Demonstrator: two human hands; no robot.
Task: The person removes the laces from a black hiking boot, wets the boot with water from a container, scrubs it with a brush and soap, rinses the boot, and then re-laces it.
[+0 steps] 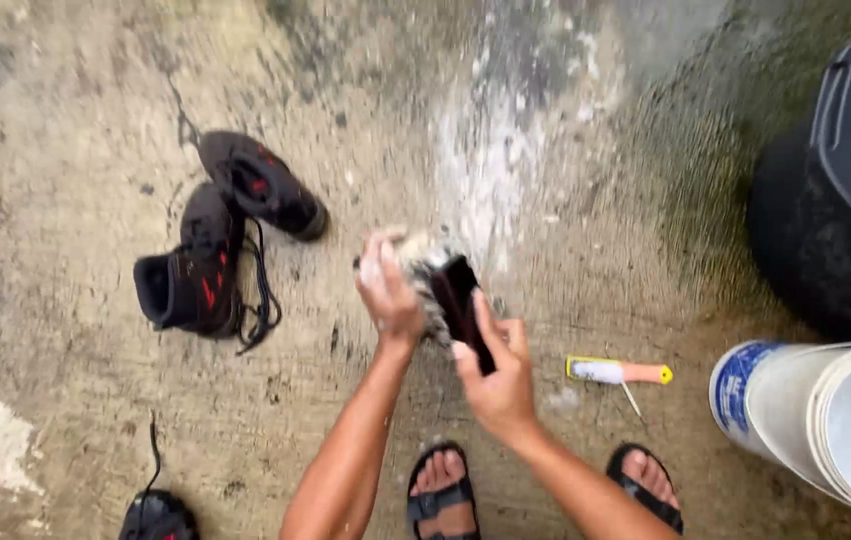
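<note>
— Left hand (389, 290) first: what is it doing?
— It is curled around a pale, soapy-looking clump, possibly a brush or sponge, pressed against the dark shoe (458, 300). Motion blur keeps me from telling which.
— And further left, on the concrete floor (66, 120)?
— Toward the floor's left side lie two black shoes with red marks (216, 240), one overlapping the other, laces trailing. Another black shoe (158, 518) sits at the bottom edge, left of the person's arm.
— Where is the held shoe itself?
— Above the middle of the floor, lifted between both hands, well apart from the pair on the ground.
— The right hand (498, 380)?
— Closed on the lower end of that dark shoe, fingers wrapped over its edge.
— Anything beyond it?
— Just right of that hand a toothbrush with a yellow and orange handle (618, 372) lies flat on the concrete. Nearer the right edge stands a white bucket (826, 420), tilted in view, and behind it, at the top right corner, a large dark bin (846, 180). Sandalled feet (443, 490) show at the bottom edge.
</note>
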